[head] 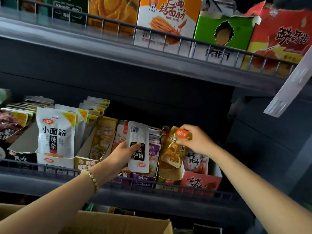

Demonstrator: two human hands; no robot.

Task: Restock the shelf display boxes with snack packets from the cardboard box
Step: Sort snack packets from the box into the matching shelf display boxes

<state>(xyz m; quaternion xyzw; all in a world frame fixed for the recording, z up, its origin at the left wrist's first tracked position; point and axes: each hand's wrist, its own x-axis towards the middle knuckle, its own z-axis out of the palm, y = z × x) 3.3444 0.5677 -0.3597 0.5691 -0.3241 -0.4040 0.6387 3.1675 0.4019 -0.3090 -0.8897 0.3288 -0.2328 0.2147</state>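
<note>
My left hand [124, 154] curls its fingers round a white packet [138, 149], held upright with the barcode facing me. My right hand [196, 141] pinches the top of a gold packet [173, 147], whose lower end sits in the gold display box [168, 180] just below my fingers. A pink display box [200, 182] stands under my right wrist. The cardboard box [121, 222] lies well below my left forearm.

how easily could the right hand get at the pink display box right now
Probably yes: the pink display box sits just below the right hand, nothing between, though it pinches a gold packet.
</note>
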